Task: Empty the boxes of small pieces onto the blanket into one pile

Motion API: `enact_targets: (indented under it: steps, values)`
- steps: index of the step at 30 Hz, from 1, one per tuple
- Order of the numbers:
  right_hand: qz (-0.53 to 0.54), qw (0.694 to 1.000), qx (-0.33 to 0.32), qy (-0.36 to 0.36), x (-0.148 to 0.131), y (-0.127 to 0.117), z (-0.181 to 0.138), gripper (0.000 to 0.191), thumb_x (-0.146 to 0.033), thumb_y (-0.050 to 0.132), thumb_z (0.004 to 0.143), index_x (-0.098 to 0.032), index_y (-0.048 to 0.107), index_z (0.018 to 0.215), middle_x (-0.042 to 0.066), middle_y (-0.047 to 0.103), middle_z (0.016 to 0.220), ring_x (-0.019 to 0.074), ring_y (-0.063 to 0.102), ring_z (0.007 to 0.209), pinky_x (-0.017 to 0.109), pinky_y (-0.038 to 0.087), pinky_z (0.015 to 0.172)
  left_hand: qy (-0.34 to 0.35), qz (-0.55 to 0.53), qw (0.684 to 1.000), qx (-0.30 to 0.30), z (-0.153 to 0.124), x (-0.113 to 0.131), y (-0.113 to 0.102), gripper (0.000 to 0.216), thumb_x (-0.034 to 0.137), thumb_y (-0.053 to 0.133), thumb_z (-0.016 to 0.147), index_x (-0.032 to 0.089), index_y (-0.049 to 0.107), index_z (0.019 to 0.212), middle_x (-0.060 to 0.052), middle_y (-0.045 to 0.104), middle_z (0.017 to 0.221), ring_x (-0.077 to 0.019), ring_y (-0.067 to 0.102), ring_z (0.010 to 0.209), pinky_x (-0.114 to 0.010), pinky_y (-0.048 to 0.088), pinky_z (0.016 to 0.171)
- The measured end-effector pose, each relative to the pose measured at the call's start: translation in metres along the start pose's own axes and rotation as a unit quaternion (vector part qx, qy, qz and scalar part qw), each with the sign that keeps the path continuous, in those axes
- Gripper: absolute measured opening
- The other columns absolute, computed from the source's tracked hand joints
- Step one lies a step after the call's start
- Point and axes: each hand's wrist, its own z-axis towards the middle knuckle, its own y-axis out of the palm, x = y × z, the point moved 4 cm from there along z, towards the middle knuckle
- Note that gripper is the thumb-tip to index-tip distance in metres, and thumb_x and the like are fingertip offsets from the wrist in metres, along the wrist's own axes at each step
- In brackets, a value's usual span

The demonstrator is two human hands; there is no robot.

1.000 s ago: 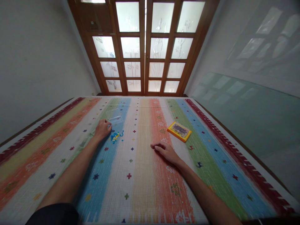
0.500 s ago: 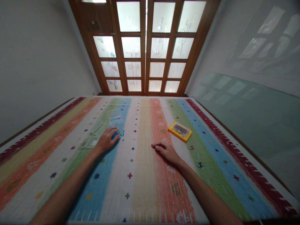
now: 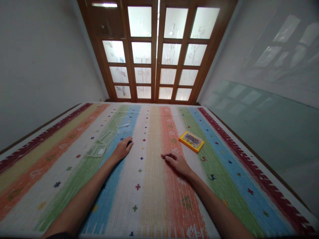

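Note:
My left hand (image 3: 122,148) rests on the cloth with its fingers curled inward, closed over the spot where small blue pieces lay; the pieces are hidden now. Just beyond it stands a clear plastic box (image 3: 124,128) with its lid raised. Left of the wrist lies another clear plastic box (image 3: 98,151), open too. My right hand (image 3: 176,162) lies on the orange stripe, thumb and fingers pressed together; whatever may be between them cannot be seen. Beyond its knuckles is a flat yellow-orange box (image 3: 191,141) with a dark, speckled top.
A striped, patterned cloth (image 3: 152,186) covers the table. Wood-framed glass doors (image 3: 156,53) stand behind its far edge. A pale wall rises on each side, and a glass panel (image 3: 269,132) leans along the right.
My left hand has shifted slightly right, and its fingers have curled in. The loose blue pieces that showed beside it are out of sight. My right hand has stayed in place.

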Motion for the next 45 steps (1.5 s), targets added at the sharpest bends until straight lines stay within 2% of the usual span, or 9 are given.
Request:
enact_targets:
  steps: [5, 9, 15, 21, 27, 31, 34, 37, 45]
  values:
    - [-0.016, 1.0, 0.006, -0.014, -0.002, 0.0, 0.0, 0.028, -0.039, 0.057, 0.088, -0.02, 0.073, 0.101, 0.009, 0.075, 0.11, 0.023, 0.068, 0.104, 0.043, 0.05, 0.097, -0.021, 0.0, 0.999, 0.032, -0.005, -0.003, -0.005, 0.029, 0.028, 0.044, 0.092, 0.018, 0.058, 0.115, -0.015, 0.066, 0.129, -0.0254, 0.058, 0.127, -0.045, 0.046, 0.106]
    - [-0.027, 0.999, 0.005, -0.017, -0.004, 0.0, 0.0, 0.028, -0.039, 0.056, 0.088, -0.021, 0.074, 0.101, 0.008, 0.075, 0.109, 0.023, 0.068, 0.104, 0.043, 0.049, 0.097, -0.015, 0.015, 0.999, 0.026, -0.002, -0.001, -0.003, 0.04, 0.034, 0.05, 0.089, 0.017, 0.057, 0.126, -0.014, 0.061, 0.136, -0.029, 0.049, 0.136, -0.048, 0.04, 0.111]
    - [-0.033, 0.999, 0.008, -0.018, -0.005, -0.001, -0.001, 0.028, -0.039, 0.057, 0.088, -0.021, 0.073, 0.101, 0.009, 0.075, 0.11, 0.0232, 0.068, 0.104, 0.043, 0.049, 0.097, -0.007, 0.032, 0.999, 0.036, 0.009, -0.001, -0.004, 0.028, 0.041, 0.05, 0.09, 0.018, 0.064, 0.099, -0.013, 0.066, 0.114, -0.0289, 0.057, 0.116, -0.047, 0.043, 0.105]
    - [-0.042, 0.999, 0.012, -0.019, -0.006, -0.001, 0.0, 0.026, -0.036, 0.057, 0.087, -0.02, 0.074, 0.099, 0.009, 0.075, 0.108, 0.023, 0.068, 0.102, 0.043, 0.049, 0.097, -0.009, 0.034, 0.999, 0.04, 0.014, -0.002, -0.007, 0.023, 0.04, 0.053, 0.087, 0.021, 0.051, 0.074, -0.007, 0.06, 0.085, -0.0243, 0.057, 0.089, -0.04, 0.049, 0.086]
    - [-0.045, 0.999, 0.009, -0.022, -0.005, -0.001, 0.0, 0.027, -0.037, 0.057, 0.088, -0.02, 0.073, 0.101, 0.009, 0.075, 0.11, 0.0235, 0.068, 0.104, 0.044, 0.049, 0.097, -0.016, 0.026, 0.999, 0.033, 0.015, -0.002, -0.009, 0.011, 0.03, 0.048, 0.086, 0.021, 0.05, 0.079, -0.003, 0.057, 0.079, -0.0203, 0.056, 0.078, -0.035, 0.049, 0.076]
    - [-0.044, 0.999, 0.008, -0.028, -0.005, -0.001, -0.001, 0.028, -0.038, 0.057, 0.088, -0.02, 0.073, 0.1, 0.009, 0.075, 0.108, 0.0231, 0.068, 0.103, 0.043, 0.049, 0.097, -0.015, 0.03, 0.999, 0.04, 0.011, 0.002, -0.013, 0.013, 0.024, 0.043, 0.086, 0.02, 0.055, 0.088, -0.006, 0.06, 0.086, -0.0211, 0.057, 0.083, -0.037, 0.049, 0.081]
    - [-0.038, 0.999, 0.01, -0.028, -0.005, -0.001, -0.001, 0.029, -0.039, 0.056, 0.088, -0.02, 0.073, 0.1, 0.009, 0.075, 0.108, 0.0236, 0.068, 0.102, 0.044, 0.049, 0.097, -0.005, 0.044, 0.998, 0.041, 0.009, 0.007, -0.014, 0.017, 0.034, 0.047, 0.087, 0.02, 0.056, 0.085, -0.008, 0.06, 0.089, -0.0249, 0.057, 0.091, -0.041, 0.047, 0.089]
    - [-0.037, 0.999, 0.009, -0.026, -0.005, -0.001, -0.001, 0.029, -0.04, 0.057, 0.088, -0.02, 0.073, 0.1, 0.01, 0.075, 0.108, 0.0243, 0.068, 0.103, 0.044, 0.048, 0.097, -0.002, 0.059, 0.998, 0.035, 0.01, 0.009, -0.012, 0.027, 0.046, 0.054, 0.085, 0.021, 0.052, 0.073, -0.009, 0.059, 0.086, -0.0274, 0.056, 0.091, -0.042, 0.046, 0.087]
    - [-0.016, 1.0, 0.004, -0.019, -0.008, -0.003, -0.001, 0.028, -0.04, 0.056, 0.087, -0.021, 0.074, 0.097, 0.01, 0.076, 0.105, 0.0239, 0.07, 0.099, 0.042, 0.052, 0.093, -0.013, 0.052, 0.998, 0.025, 0.02, -0.002, -0.011, 0.035, 0.045, 0.042, 0.093, 0.023, 0.046, 0.066, -0.005, 0.057, 0.07, -0.0218, 0.057, 0.074, -0.034, 0.046, 0.073]
